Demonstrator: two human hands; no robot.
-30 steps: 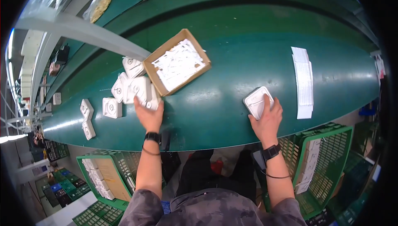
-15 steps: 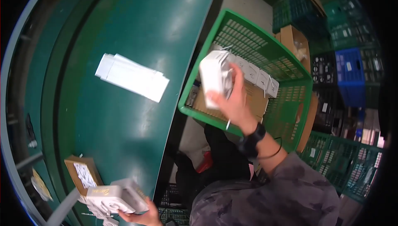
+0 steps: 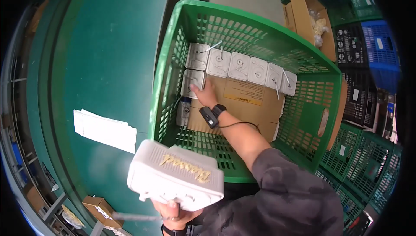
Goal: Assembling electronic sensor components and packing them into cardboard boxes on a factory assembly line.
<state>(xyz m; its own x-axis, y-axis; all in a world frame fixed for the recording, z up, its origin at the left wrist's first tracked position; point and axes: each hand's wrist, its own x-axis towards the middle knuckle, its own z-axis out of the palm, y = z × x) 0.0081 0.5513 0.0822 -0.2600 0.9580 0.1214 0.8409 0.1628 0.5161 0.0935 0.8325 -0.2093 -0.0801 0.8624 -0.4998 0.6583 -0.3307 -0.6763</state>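
Observation:
My right hand (image 3: 206, 94) reaches into a green plastic crate (image 3: 242, 179), its fingers closed round the edge of a white box-shaped piece (image 3: 192, 82) standing on the crate's cardboard-covered bottom. Several similar white pieces (image 3: 239, 65) stand in a row along the far side, with rounded rectangular ends up and thin cords or white strips on them. Below the crate's near left corner, my left hand (image 3: 171, 212) grips a white ribbed box-shaped piece (image 3: 173, 166) with raised gold lettering from underneath. Whether it is one piece or two pressed together, I cannot tell.
White folded sheets (image 3: 104, 130) lie on the green tabletop (image 3: 117, 41) left of the crate. A small cardboard box (image 3: 102, 212) stands at the lower left. Inside the crate is a clear dark-capped container (image 3: 183, 111). Stacked crates (image 3: 381, 50) and an open carton (image 3: 310, 24) line the right.
My right hand has lowered a white piece into the crate's left side, beside the row. My left hand has brought its white load rightward, nearer the crate. The view has shifted toward the crate.

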